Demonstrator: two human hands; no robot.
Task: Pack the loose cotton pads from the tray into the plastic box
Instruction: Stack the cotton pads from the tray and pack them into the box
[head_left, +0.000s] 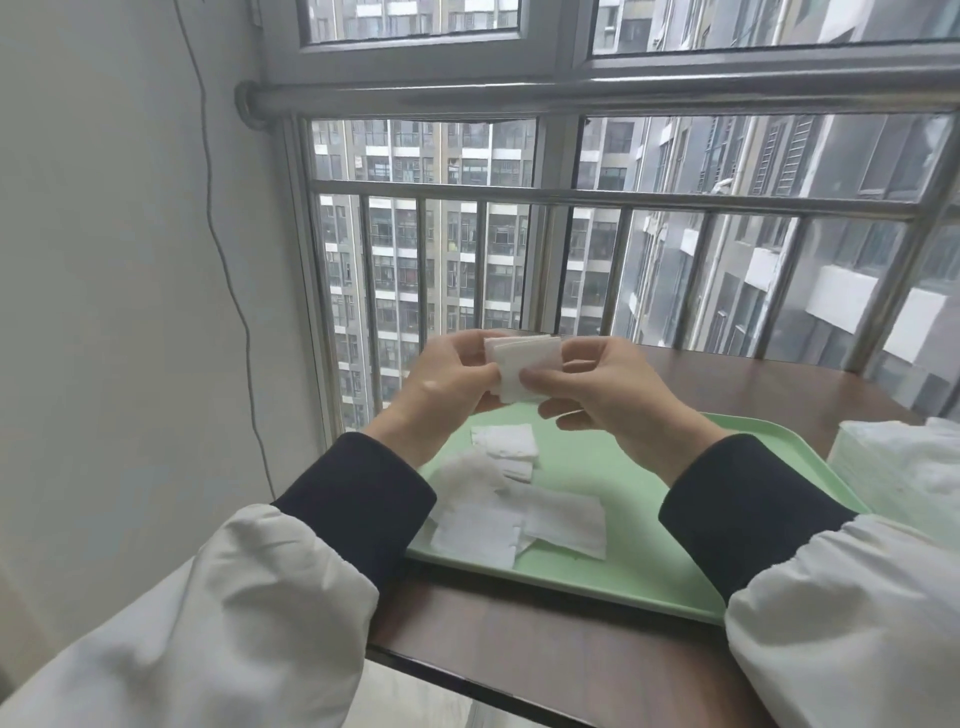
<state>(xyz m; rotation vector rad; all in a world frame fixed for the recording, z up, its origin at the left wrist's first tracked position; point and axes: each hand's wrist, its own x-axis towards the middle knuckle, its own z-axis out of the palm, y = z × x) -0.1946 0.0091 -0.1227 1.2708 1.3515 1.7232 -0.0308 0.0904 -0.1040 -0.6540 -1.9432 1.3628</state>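
Note:
My left hand (447, 384) and my right hand (608, 389) are raised above the green tray (649, 561) and together pinch a small stack of white cotton pads (519, 364) by its two sides. Several loose square cotton pads (509, 499) lie scattered on the left half of the tray, some overlapping. At the right edge of the view stands the plastic box (904, 473), packed with a tall block of white pads and partly cut off by the frame.
The tray rests on a dark brown table (519, 644) whose near edge runs below my forearms. A window with metal railing bars (571, 197) stands right behind the table. A thin cable (228, 260) hangs down the white wall on the left.

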